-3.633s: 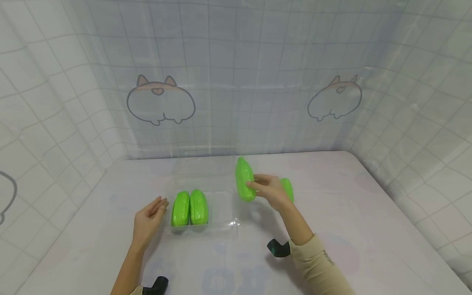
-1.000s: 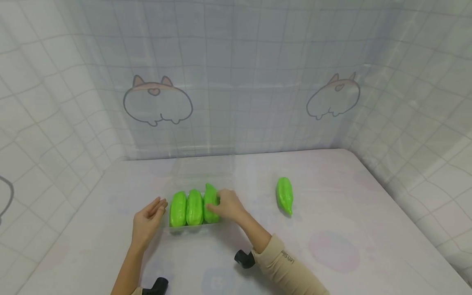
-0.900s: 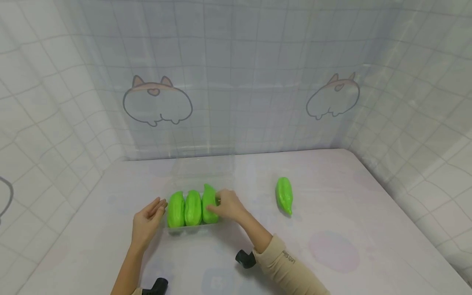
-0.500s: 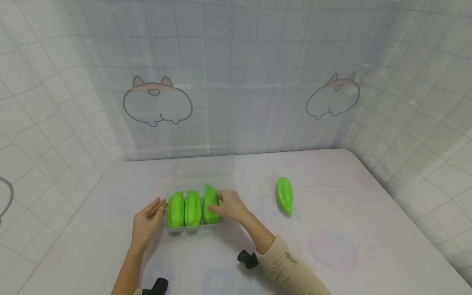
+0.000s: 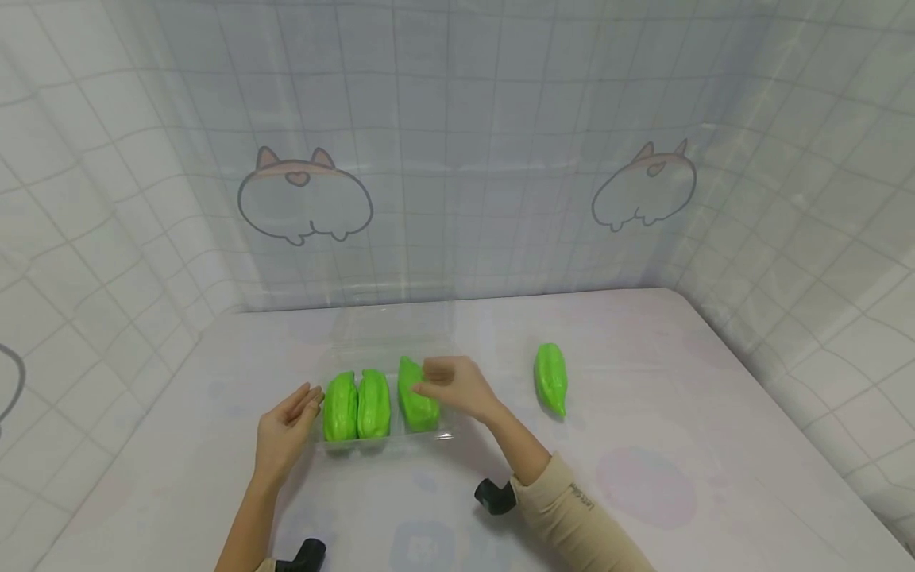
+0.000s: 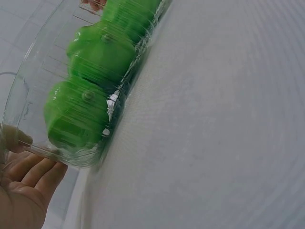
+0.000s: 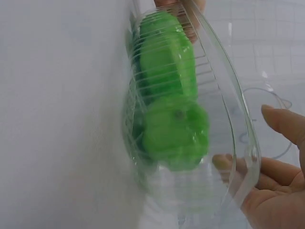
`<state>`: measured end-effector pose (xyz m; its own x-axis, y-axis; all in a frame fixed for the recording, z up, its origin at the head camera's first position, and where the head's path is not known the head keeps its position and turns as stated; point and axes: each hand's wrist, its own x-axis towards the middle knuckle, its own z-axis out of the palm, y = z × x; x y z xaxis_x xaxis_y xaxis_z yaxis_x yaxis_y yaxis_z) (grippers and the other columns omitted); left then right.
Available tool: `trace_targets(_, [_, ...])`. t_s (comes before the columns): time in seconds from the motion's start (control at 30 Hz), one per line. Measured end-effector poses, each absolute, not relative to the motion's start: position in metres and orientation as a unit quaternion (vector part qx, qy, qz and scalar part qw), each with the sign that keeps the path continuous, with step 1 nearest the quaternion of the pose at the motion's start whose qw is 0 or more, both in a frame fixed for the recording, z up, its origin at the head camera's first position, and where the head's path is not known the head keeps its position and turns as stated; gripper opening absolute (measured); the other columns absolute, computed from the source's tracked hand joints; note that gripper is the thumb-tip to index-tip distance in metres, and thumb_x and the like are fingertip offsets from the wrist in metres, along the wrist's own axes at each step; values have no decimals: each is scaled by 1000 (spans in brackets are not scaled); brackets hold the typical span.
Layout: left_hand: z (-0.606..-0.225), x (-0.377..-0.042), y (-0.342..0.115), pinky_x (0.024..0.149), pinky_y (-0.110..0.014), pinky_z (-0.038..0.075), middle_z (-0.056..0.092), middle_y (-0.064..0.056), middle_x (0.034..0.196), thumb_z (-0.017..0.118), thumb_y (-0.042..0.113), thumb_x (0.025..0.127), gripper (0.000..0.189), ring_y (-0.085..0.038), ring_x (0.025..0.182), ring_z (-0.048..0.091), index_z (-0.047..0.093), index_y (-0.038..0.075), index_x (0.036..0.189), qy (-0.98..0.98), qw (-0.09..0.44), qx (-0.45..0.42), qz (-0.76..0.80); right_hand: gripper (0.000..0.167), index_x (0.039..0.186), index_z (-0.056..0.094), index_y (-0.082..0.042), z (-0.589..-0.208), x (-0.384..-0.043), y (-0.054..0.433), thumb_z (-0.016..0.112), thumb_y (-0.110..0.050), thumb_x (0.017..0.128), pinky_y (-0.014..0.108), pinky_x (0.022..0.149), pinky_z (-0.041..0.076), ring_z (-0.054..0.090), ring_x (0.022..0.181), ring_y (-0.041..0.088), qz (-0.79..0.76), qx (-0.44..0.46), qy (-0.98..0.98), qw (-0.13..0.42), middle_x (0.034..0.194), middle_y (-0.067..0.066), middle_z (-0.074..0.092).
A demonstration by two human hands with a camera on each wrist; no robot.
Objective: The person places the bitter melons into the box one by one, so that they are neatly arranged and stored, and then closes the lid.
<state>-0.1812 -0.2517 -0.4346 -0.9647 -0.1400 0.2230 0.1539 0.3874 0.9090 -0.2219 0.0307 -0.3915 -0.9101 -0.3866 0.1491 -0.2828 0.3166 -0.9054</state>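
Green ridged pieces (image 5: 374,403) are seen in the head view, three of them set lengthwise in a clear box (image 5: 446,435) that is placed on a pale table (image 5: 636,381). Two are lodged side by side at the left end, and the third piece (image 5: 420,411) is separated from them by a gap and slightly tilted. A fourth piece (image 5: 550,380) is laid on the table to the right, well apart from the box. The left hand (image 5: 282,433) is placed at the box's left end, while the right hand (image 5: 461,388) is held at the third piece. A beige sleeve (image 5: 575,516) and a black wrist device (image 5: 495,497) are worn on the right arm. Behind the table, a gridded sheet (image 5: 515,199) is hung, and animal outlines (image 5: 306,199) are printed on it. In the left wrist view, the end of the box is held between the thumb and the fingers of the left hand, with little room left between them. In the right wrist view, the thumb is spread wide from the right hand's fingers and nothing is gripped; whether the box's rim is touched cannot be told
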Motion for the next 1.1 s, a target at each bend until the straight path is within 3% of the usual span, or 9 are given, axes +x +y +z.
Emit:
trace_targets(0.37, [-433, -181, -251, 79, -3, 45, 54, -25, 126, 48, 9, 97, 44, 18, 92, 52, 40, -14, 134, -820, 132, -5, -556, 49, 125, 56, 6, -389, -224, 53, 68, -21, 86, 36, 93, 51, 60, 110, 29, -580, -198, 789, 36, 122, 18, 61])
trace_targets(0.87, [-432, -183, -251, 79, -3, 45, 54, -24, 126, 49, 10, 97, 44, 17, 92, 52, 41, -12, 134, -820, 131, -5, -558, 51, 126, 56, 3, -377, -219, 121, 71, -23, 85, 39, 95, 50, 59, 111, 29, -588, -108, 801, -25, 122, 18, 62])
trace_targets(1.1, [-435, -184, -252, 79, -3, 45, 55, -24, 125, 49, 10, 97, 44, 18, 91, 52, 42, -12, 134, -824, 133, 1, -550, 49, 125, 56, 6, -377, -221, 158, 70, -22, 86, 44, 95, 48, 59, 109, 33, -545, -73, 831, -85, 120, 22, 61])
